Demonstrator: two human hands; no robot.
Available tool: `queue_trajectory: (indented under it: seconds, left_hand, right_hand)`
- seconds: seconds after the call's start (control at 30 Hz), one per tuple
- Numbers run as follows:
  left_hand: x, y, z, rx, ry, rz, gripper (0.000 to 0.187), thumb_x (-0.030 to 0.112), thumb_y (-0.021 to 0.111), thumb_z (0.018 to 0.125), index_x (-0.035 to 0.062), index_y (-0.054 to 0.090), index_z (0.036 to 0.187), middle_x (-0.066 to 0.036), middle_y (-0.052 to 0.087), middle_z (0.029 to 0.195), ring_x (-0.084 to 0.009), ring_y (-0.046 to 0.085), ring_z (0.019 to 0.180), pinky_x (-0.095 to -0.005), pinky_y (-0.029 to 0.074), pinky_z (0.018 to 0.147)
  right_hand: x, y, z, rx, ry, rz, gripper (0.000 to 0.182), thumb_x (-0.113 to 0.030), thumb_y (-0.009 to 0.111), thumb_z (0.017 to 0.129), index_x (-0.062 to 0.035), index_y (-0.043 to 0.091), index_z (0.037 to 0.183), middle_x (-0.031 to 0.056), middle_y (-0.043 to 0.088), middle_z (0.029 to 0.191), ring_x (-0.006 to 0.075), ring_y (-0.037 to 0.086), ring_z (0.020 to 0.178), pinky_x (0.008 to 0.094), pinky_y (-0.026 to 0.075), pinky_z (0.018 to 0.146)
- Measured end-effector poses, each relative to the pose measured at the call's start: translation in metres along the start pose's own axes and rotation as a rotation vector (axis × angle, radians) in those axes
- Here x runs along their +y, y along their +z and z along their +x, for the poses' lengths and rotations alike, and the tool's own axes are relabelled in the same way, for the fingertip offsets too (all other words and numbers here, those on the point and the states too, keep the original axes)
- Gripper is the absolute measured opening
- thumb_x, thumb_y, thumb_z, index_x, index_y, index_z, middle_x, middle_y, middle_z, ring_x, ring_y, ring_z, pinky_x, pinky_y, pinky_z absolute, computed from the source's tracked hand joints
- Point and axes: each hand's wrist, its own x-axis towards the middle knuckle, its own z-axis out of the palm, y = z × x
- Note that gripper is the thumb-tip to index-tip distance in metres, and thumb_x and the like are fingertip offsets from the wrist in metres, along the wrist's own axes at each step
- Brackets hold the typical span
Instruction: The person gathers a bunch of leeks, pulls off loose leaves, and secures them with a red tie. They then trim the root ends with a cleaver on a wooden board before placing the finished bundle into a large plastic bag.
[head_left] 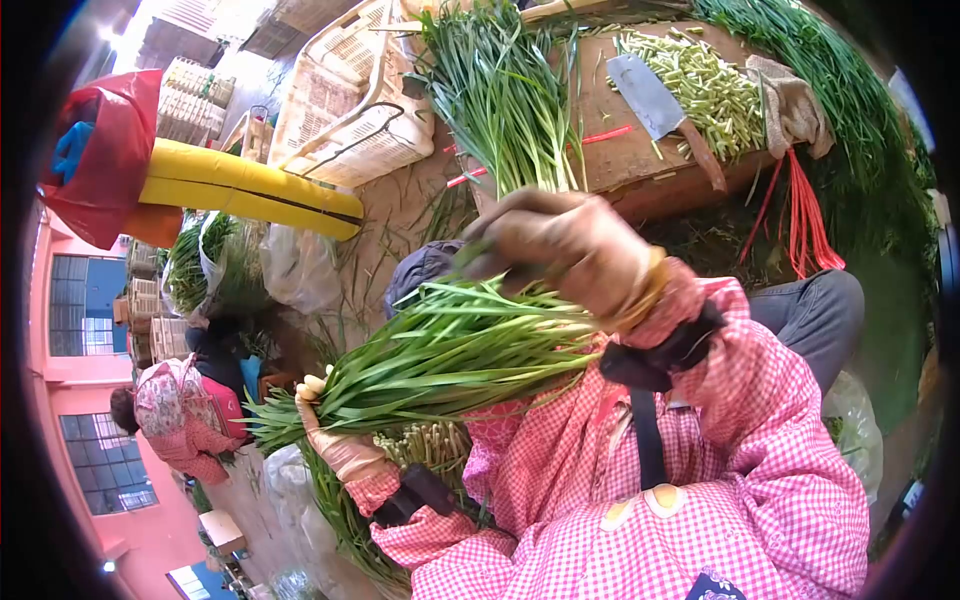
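The left hand (338, 435) grasped the bundle of greens (455, 355) near its leaf tips; the bundle lay crosswise in front of the torso. The right hand (575, 248) was positioned above the bundle; motion blur prevented determination of its grip. On the bench (622, 172), a cleaver (648, 97) rested beside cut stems (715, 85), with a second bunch (500, 95) to the left.

Right hand (572, 252) blurred, its fingers (503, 238) too smeared for counting.

left grip (332, 436): green bunch (450, 355) | right grip (575, 245): blurred | cleaver (648, 98), cut stems (722, 88)
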Motion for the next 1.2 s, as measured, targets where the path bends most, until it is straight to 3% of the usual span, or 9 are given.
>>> queue_trajectory:
  seconds: [0.17,0.37,0.5,0.57,0.63,0.67,0.83,1.03,1.2]
  left_hand:
    - [0.000,0.002,-0.002,-0.011,0.067,0.065,0.022,0.031,0.049,0.091,0.0123,0.059,0.086,0.001,0.058,0.089,-0.0188,0.051,0.095,-0.0411,0.039,0.094]
    - [-0.005,-0.059,0.016,-0.152,-0.056,-0.004,0.019,0.028,0.052,0.088,0.0116,0.062,0.089,-0.003,0.062,0.098,-0.0205,0.051,0.102,-0.0430,0.037,0.097]
    - [-0.010,-0.055,0.011,-0.265,-0.194,-0.133,0.026,0.031,0.059,0.085,0.0100,0.066,0.100,0.002,0.065,0.102,-0.0134,0.055,0.101,-0.0384,0.037,0.099]
    - [-0.015,-0.027,0.003,0.082,-0.026,0.031,0.021,0.026,0.052,0.085,0.0095,0.054,0.072,-0.004,0.054,0.083,-0.0199,0.050,0.086,-0.0381,0.041,0.087]
    - [-0.013,-0.032,0.009,0.033,0.051,0.085,0.023,0.028,0.052,0.084,0.0090,0.053,0.071,-0.004,0.054,0.082,-0.0205,0.050,0.086,-0.0384,0.041,0.086]
    - [0.005,-0.074,0.025,-0.309,-0.096,0.138,0.027,0.033,0.059,0.085,0.0105,0.066,0.099,-0.004,0.063,0.108,-0.0198,0.054,0.105,-0.0417,0.033,0.102]
    - [0.039,-0.104,0.028,-0.030,-0.189,-0.211,0.027,0.032,0.062,0.083,0.0125,0.064,0.101,-0.004,0.061,0.112,-0.0181,0.053,0.107,-0.0429,0.034,0.101]
    - [0.026,-0.077,0.017,0.166,-0.171,0.031,0.020,0.028,0.062,0.080,0.0103,0.063,0.089,-0.005,0.064,0.093,-0.0214,0.059,0.090,-0.0437,0.045,0.089]
    - [0.021,-0.057,0.011,0.102,-0.275,0.069,0.037,0.034,0.063,0.079,0.0067,0.061,0.103,-0.010,0.061,0.108,-0.0270,0.055,0.102,-0.0470,0.039,0.096]
  right_hand:
    - [0.008,0.057,0.034,-0.277,-0.164,0.277,0.044,-0.012,0.068,0.076,-0.0038,0.055,0.118,0.0054,0.063,0.100,0.0099,0.059,0.084,0.0237,0.049,0.075]
    - [0.012,-0.027,0.000,0.227,-0.121,-0.595,0.016,-0.015,0.062,0.083,-0.0024,0.065,0.094,0.0010,0.062,0.075,0.0050,0.054,0.070,0.0202,0.046,0.062]
    - [0.018,-0.014,-0.029,-0.114,-0.084,-1.550,0.041,-0.045,0.062,0.076,-0.0049,0.065,0.084,0.0146,0.063,0.076,0.0286,0.062,0.072,0.0384,0.048,0.063]
    - [0.033,-0.006,-0.024,-0.111,-0.138,-1.630,0.044,-0.050,0.060,0.075,-0.0064,0.063,0.080,0.0136,0.063,0.076,0.0298,0.062,0.072,0.0396,0.049,0.064]
    - [0.054,-0.007,-0.015,-0.158,-0.249,-1.613,0.031,-0.036,0.060,0.077,-0.0053,0.061,0.078,0.0127,0.062,0.070,0.0313,0.062,0.067,0.0410,0.049,0.061]
    - [0.057,-0.004,-0.013,-0.203,-0.227,-1.581,0.025,-0.032,0.061,0.076,-0.0073,0.061,0.076,0.0111,0.062,0.068,0.0295,0.062,0.065,0.0397,0.049,0.060]
    - [0.018,0.036,-0.049,-0.557,-0.554,-1.515,0.028,-0.009,0.057,0.070,-0.0159,0.061,0.098,0.0046,0.063,0.083,0.0227,0.062,0.070,0.0308,0.051,0.058]
    - [-0.001,-0.133,-0.076,-0.132,-0.263,-1.354,0.015,-0.015,0.065,0.070,-0.0051,0.064,0.081,0.0121,0.062,0.075,0.0262,0.061,0.070,0.0348,0.050,0.063]
    - [0.004,-0.195,-0.088,-0.305,1.258,-2.216,0.020,-0.020,0.062,0.072,-0.0110,0.069,0.089,0.0080,0.067,0.087,0.0262,0.064,0.085,0.0401,0.051,0.071]
